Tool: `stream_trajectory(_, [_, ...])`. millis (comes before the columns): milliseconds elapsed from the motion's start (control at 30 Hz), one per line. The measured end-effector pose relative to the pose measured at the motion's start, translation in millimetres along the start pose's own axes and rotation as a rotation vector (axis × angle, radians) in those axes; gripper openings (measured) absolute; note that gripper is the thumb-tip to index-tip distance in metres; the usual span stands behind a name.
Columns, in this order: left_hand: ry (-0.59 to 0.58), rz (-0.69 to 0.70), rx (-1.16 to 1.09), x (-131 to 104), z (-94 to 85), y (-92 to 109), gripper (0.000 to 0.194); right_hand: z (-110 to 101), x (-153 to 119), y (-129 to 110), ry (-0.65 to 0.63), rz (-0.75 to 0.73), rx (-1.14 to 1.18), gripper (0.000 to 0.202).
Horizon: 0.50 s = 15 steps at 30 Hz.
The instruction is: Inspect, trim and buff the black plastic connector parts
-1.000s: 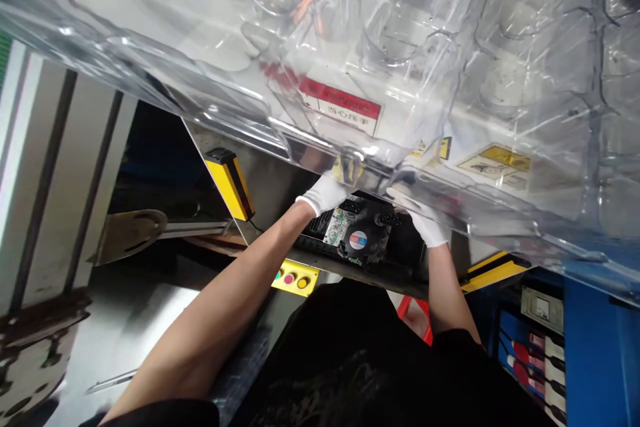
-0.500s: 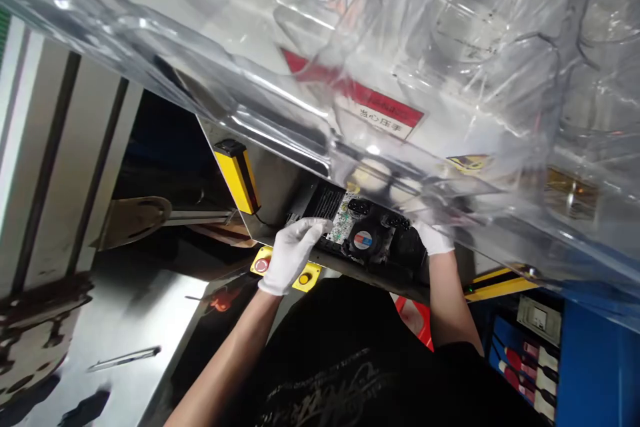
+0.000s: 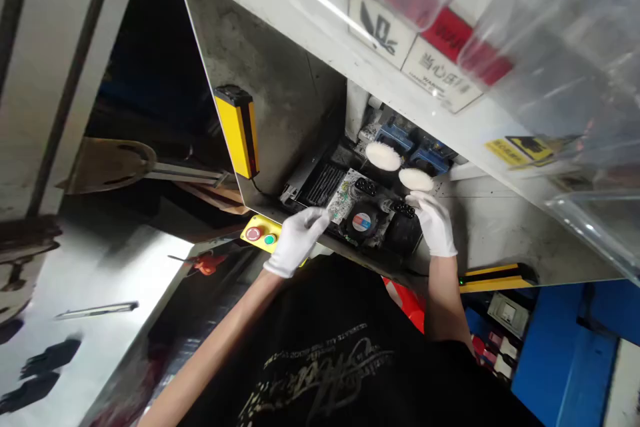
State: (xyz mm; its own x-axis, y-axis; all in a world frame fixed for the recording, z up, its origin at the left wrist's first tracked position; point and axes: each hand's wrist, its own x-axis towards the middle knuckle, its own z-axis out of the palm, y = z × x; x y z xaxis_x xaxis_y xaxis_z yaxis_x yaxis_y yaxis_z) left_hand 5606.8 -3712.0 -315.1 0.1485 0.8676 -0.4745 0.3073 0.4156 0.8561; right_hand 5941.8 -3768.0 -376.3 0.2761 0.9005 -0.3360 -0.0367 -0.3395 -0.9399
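My left hand [image 3: 300, 240], in a white glove, has thumb and fingers pinched together at the left front of a fixture plate [image 3: 341, 203]. Whatever lies between those fingertips is too small to make out. On the fixture sits a round black part [image 3: 367, 221] with a red and blue label, along with oblong black pieces [image 3: 365, 186]. My right hand [image 3: 435, 225], gloved too, is at the fixture's right side with fingers stretched toward an oblong black piece [image 3: 404, 209]; contact is unclear. Two white round pads [image 3: 383, 156] hang over the back of the fixture.
Yellow light-curtain bars [image 3: 236, 135] flank the machine opening. A yellow button box [image 3: 261, 233] is on the front edge. Clear plastic trays [image 3: 560, 47] overhang at upper right, before the white machine cover [image 3: 300, 20]. A bench [image 3: 115, 273] stands left, a blue cabinet [image 3: 545, 360] right.
The clear plastic tray has shifted up and right in view, uncovering the machine's inside, the pads and my right hand. My left hand stays pinched at the fixture's left.
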Motion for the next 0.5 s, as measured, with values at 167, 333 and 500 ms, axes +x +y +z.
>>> stream_trajectory(167, [0.051,-0.248,0.024,-57,-31.5,-64,0.067,19,-32,-8,0.0,0.006,0.057,0.055])
stream_trajectory(333, [0.152,-0.331,-0.051,-87,-55.8,-94,0.063,51,-26,-12,0.086,-0.069,-0.062,0.044])
stream_trajectory(500, [0.128,-0.292,-0.053,-121,-75.1,-128,0.061,72,-14,-1,0.184,-0.24,-0.066,0.032])
